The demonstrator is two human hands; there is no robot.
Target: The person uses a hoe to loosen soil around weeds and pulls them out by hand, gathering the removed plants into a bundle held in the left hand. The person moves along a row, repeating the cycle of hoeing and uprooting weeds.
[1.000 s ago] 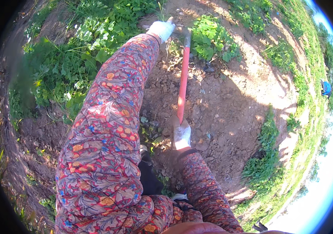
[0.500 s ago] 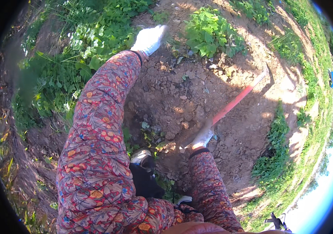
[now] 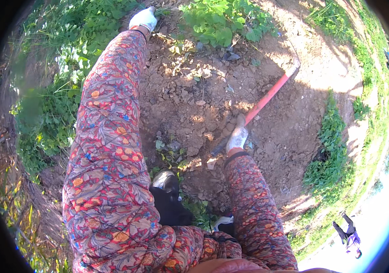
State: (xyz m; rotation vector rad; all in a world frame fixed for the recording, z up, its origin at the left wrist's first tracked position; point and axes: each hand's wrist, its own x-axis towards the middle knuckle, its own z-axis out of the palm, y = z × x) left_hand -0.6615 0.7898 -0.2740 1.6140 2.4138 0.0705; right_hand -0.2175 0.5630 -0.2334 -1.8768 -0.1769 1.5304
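Note:
My left hand (image 3: 143, 19), in a white glove, is closed at the far end of my stretched arm, beside green stems at the edge of the leafy vines. Whatever its fingers hold is hidden. Nearer to me, my right hand (image 3: 237, 137), also gloved in white, grips a red-handled sickle (image 3: 267, 97). Its handle slants up to the right, and a thin, bent metal end lies over the sunlit soil. A dark length of handle shows behind the hand.
Bare, cloddy soil (image 3: 181, 104) spreads between my arms. A leafy plant (image 3: 224, 20) grows at the far side, dense vines (image 3: 62, 68) at the left, and another clump (image 3: 328, 150) at the right. My shoe (image 3: 166, 182) is below. A person (image 3: 350, 234) is in the distance.
My left hand has moved farther away and left, off the bare soil to the vines' edge. My right hand has risen slightly with the sickle, whose tip shifted left. The view has shifted.

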